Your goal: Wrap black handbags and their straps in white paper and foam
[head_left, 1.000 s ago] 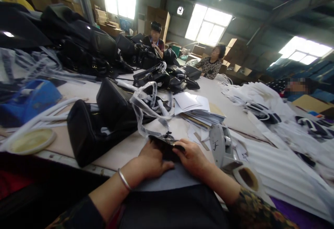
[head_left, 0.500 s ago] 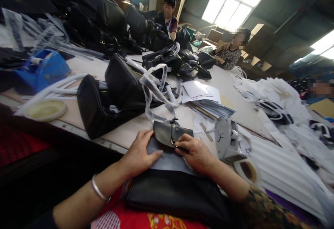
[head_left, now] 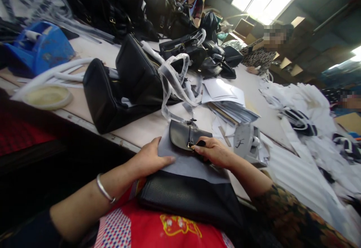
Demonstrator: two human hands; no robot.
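Note:
A black leather bag (head_left: 191,201) lies on my lap against the table edge, with a grey sheet (head_left: 186,161) over its upper part. My left hand (head_left: 150,159) presses flat on the grey sheet's left side, fingers stretched out. My right hand (head_left: 214,152) pinches the small black flap (head_left: 184,135) with a metal clasp at the bag's top. A clear plastic strap wrap (head_left: 175,86) trails from the flap toward the table.
Two black handbags (head_left: 124,86) lie on the table (head_left: 146,127) ahead. A blue tape dispenser (head_left: 39,46) and a tape roll (head_left: 47,96) sit left. A paper stack (head_left: 228,105), a grey dispenser (head_left: 246,142) and white wrapping (head_left: 307,120) lie right. Other people work at the far end.
The view has tilted down, showing more of the bag on my lap. My right hand has shifted up onto the flap's clasp; my left hand stays flat on the grey sheet.

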